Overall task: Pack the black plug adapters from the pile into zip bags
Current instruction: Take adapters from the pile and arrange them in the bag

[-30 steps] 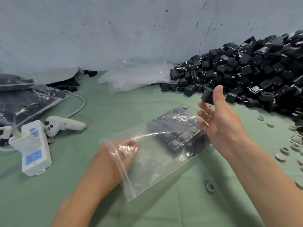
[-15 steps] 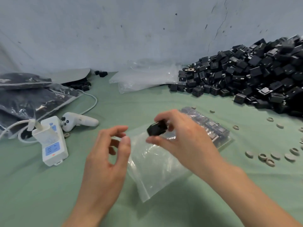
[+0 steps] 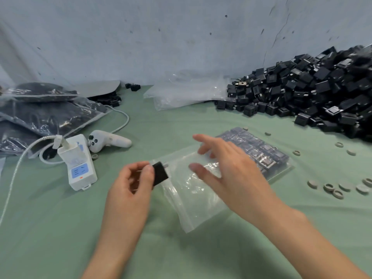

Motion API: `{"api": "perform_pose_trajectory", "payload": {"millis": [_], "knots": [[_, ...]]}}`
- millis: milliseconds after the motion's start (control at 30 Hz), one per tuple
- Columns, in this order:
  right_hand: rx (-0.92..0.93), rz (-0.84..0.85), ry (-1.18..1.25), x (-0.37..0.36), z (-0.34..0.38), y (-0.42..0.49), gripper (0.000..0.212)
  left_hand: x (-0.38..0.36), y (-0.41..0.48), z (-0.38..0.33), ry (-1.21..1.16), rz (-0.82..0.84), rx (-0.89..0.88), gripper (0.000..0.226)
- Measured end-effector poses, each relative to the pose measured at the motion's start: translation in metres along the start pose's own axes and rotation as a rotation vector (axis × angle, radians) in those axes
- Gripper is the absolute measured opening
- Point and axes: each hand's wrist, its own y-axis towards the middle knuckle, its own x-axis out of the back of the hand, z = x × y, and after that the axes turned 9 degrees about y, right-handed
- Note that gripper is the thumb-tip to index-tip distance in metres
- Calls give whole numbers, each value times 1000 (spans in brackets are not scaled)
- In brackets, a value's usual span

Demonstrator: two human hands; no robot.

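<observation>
Pinching one black plug adapter [image 3: 160, 173] in our left hand [image 3: 130, 184] at the zip bag [image 3: 193, 200] mouth, mid-frame, we hover our right hand [image 3: 231, 170] over it, empty with fingers spread, probably to steady it; the pile [image 3: 312, 93] waits upper right.

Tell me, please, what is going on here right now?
A person is packing black plug adapters into a clear zip bag. The left hand pinches one adapter beside the bag's open mouth, while the right hand hovers open above the bag. The bag's far end holds packed adapters. The pile lies at the right, and filled bags lie at the left.
</observation>
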Motion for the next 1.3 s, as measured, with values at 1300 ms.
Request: {"api": "perform_pose_trajectory", "payload": {"millis": [1300], "knots": [[-510,-287,-134,26,-86,-41,32,-20,6,24,718,523,-500,64]]}}
